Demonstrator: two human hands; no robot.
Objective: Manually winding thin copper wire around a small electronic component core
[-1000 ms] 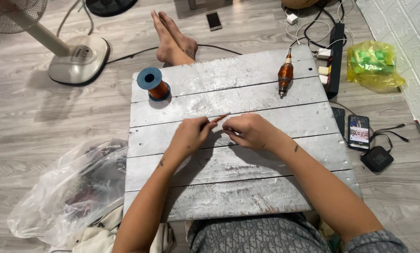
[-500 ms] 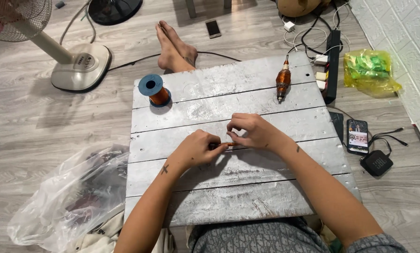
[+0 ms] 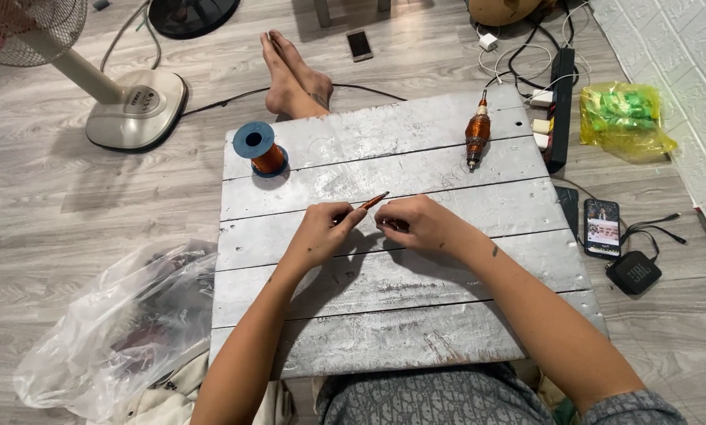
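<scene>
Your two hands meet over the middle of the grey plank board [image 3: 416, 330]. Your left hand [image 3: 321, 232] pinches a thin copper-coloured rod [image 3: 373, 201] between thumb and fingers, its tip slanting up and to the right, just clear of the board. Your right hand [image 3: 420, 224] sits just beside it, fingers curled in and pressed together around something small at the rod's lower end; what exactly is under those fingers, I cannot tell. The hands are almost touching, knuckles facing each other, both hovering low over the third plank from the far edge.

Off at the far left corner of the board stands a spool of copper wire [image 3: 260, 149] with blue flanges, upright, well apart from your hands. At the far right lies a wound copper rotor [image 3: 476, 134] on its shaft, pointing toward you.

Beyond the board, a pair of bare feet [image 3: 294, 75] rests on the wooden floor. A fan base [image 3: 136, 109] sits to the left, a crumpled clear plastic bag [image 3: 109, 330] lies near your left elbow, and a phone [image 3: 602, 227] lies on the right beside a power strip [image 3: 559, 102] and a yellow bag [image 3: 624, 118].
</scene>
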